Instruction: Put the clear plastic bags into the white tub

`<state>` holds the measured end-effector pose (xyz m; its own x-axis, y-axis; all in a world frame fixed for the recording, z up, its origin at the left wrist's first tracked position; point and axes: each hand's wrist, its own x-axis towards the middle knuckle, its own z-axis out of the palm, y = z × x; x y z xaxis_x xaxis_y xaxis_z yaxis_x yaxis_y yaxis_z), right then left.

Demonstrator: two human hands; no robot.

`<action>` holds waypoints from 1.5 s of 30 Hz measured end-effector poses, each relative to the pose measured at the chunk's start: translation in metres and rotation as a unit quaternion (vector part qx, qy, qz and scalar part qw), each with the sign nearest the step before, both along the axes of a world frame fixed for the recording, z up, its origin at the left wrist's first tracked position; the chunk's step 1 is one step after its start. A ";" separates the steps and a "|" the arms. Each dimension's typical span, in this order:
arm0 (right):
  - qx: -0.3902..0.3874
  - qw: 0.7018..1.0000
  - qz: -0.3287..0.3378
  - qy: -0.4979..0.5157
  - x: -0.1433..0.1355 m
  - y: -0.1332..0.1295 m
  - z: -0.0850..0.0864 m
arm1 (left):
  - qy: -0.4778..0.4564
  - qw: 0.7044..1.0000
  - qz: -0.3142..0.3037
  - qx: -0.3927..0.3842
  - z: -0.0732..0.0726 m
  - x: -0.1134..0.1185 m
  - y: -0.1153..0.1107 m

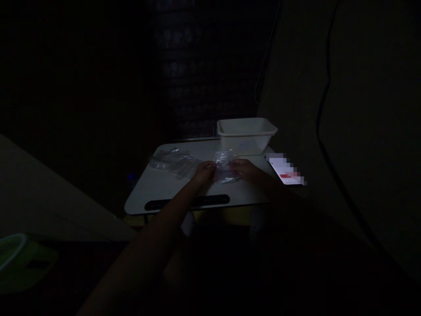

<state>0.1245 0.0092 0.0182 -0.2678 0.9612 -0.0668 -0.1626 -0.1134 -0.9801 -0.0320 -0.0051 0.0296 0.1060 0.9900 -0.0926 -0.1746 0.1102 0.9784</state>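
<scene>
Left hand (pixel 205 171), center of frame: fingers closed on the left side of a clear bag (pixel 225 167). Right hand (pixel 242 168) just right of it, gripping the bag's right side. So we've got the bag stretched between both hands, mid-frame, above the table (pixel 144 193). Dim light; we can't tell exact finger placement, or whether the bag's lower end touches the tabletop.

Left of the left hand: more clear plastic (pixel 174 160) lying flat and crumpled near the table's left edge. Count unclear to us.

Behind the bag, upper right of the tabletop: white tub (pixel 245 142), upright. We can't see its floor.

Right of the right hand, at the table's right edge: phone (pixel 279 170), screen lit, partly pixelated. Dark slot (pixel 213 200) along the near edge, our left forearm crossing it.

Further out: blue cap (pixel 131 176) by the table's left side, green basket (pixel 36 265) lower left, black cable (pixel 324 98) down the right.
</scene>
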 end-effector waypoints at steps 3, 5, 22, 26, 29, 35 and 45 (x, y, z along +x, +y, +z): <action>0.005 1.000 0.004 0.002 0.001 -0.002 0.001 | 0.003 1.000 0.002 0.007 -0.002 0.001 0.002; 0.007 1.000 -0.003 0.011 0.001 -0.002 0.001 | -0.007 1.000 0.002 0.015 -0.002 0.001 0.001; 0.025 0.996 -0.047 -0.078 0.013 0.002 -0.001 | 0.267 0.955 0.029 0.123 -0.012 -0.008 0.009; 0.092 0.940 -0.166 -0.282 0.016 0.012 -0.006 | 0.426 0.873 -0.030 0.237 -0.013 -0.014 0.008; 0.218 0.849 -0.196 -0.440 0.010 0.012 -0.010 | 0.537 0.785 -0.101 0.292 -0.013 -0.013 0.003; 0.364 0.718 -0.040 -0.592 -0.020 -0.007 -0.016 | 0.665 0.673 -0.176 0.272 -0.022 -0.003 -0.007; 0.335 0.660 0.006 -0.673 -0.029 -0.024 -0.026 | 0.713 0.622 -0.203 0.251 -0.019 0.004 -0.015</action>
